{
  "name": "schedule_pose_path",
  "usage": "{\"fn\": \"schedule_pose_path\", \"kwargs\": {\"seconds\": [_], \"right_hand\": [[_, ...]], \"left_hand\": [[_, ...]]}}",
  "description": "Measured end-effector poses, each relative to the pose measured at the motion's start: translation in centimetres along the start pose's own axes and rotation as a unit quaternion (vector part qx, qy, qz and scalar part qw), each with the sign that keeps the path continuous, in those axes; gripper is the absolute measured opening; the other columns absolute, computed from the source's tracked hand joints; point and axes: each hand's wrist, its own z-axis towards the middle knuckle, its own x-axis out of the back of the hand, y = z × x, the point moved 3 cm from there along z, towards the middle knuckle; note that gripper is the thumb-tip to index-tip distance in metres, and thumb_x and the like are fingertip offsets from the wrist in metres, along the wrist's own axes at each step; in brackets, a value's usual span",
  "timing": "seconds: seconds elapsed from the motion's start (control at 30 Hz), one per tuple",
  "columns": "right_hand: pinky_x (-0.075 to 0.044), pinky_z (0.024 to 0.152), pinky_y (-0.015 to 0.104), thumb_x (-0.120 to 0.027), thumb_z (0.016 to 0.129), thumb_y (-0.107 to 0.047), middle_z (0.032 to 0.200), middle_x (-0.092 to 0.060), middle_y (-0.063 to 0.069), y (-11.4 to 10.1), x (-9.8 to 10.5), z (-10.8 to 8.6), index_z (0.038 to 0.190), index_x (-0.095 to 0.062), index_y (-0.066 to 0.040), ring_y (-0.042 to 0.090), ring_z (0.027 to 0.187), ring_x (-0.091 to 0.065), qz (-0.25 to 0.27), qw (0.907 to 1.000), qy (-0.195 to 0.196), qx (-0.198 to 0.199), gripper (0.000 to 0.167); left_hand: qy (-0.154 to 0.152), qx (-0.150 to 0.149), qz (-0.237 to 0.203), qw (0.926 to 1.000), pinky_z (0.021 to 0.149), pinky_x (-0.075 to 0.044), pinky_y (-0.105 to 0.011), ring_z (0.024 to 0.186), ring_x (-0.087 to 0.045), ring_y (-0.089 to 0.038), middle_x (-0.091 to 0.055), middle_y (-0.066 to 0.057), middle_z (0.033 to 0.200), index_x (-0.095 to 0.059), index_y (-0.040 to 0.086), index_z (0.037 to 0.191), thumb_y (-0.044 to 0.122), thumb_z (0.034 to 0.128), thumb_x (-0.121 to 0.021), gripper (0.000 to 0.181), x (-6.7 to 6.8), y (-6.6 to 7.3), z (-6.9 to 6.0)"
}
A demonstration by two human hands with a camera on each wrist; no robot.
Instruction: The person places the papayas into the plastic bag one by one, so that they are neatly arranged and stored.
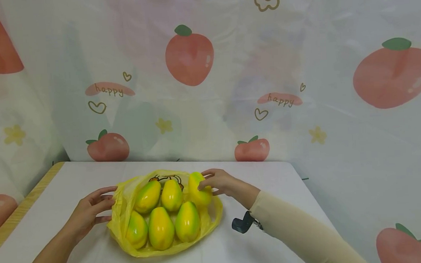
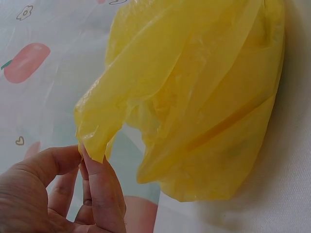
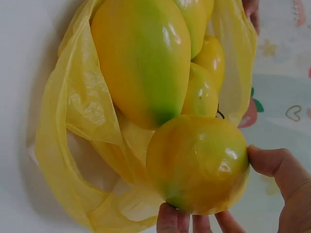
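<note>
A yellow plastic bag (image 1: 120, 205) lies on its side with its mouth toward me, and several yellow-green mangoes (image 1: 161, 228) rest inside. My left hand (image 1: 87, 214) pinches the bag's left edge between thumb and fingers; the left wrist view shows the thin film (image 2: 194, 111) bunched at the fingertips. At the bag's right side my right hand (image 1: 223, 182) grips one mango (image 1: 198, 189) with thumb and fingers on opposite sides. In the right wrist view this held mango (image 3: 199, 165) sits end-on at the bag's opening, close beside the others.
A white-covered table (image 1: 255, 176) carries the bag, with a wooden edge (image 1: 25, 204) at its left. Behind it hangs a pale curtain (image 1: 210, 119) printed with red fruit. Black wrist mounts (image 1: 242, 223) are worn on both wrists.
</note>
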Motion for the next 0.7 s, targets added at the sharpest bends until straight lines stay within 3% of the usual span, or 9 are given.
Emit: {"fn": "schedule_pose_path", "kwargs": {"seconds": [0.23,0.43,0.7], "right_hand": [[-0.05,0.1,0.051,-0.08,0.077,-0.012,0.134,-0.053,0.018,-0.2,-0.7,0.8,0.135,-0.055,-0.01,0.035,0.116,-0.055,-0.002,0.9998,0.004,-0.022,0.063],[-0.05,0.101,0.051,-0.08,0.077,-0.013,0.133,-0.055,0.016,-0.6,-1.1,1.4,0.135,-0.057,-0.011,0.035,0.117,-0.054,-0.024,0.9996,-0.004,-0.014,0.062],[-0.047,0.103,0.052,-0.08,0.078,-0.013,0.137,-0.05,0.018,-0.6,-1.7,2.0,0.134,-0.058,-0.009,0.036,0.12,-0.052,-0.015,0.9995,-0.026,-0.011,0.06]], "left_hand": [[-0.001,-0.006,-0.005,1.0,0.078,-0.061,-0.031,0.092,-0.065,-0.006,-0.06,0.011,0.107,-0.057,0.033,0.131,0.027,0.0984,-0.061,0.034,0.2,-0.1,0.0],[0.001,-0.008,-0.005,1.0,0.078,-0.061,-0.032,0.093,-0.064,-0.006,-0.059,0.011,0.107,-0.057,0.035,0.131,0.027,0.0985,-0.061,0.033,0.2,-0.1,0.0],[-0.003,-0.013,-0.005,0.9999,0.077,-0.061,-0.031,0.092,-0.065,-0.006,-0.06,0.011,0.106,-0.057,0.034,0.131,0.026,0.0987,-0.06,0.033,0.2,0.0,0.0]]}}
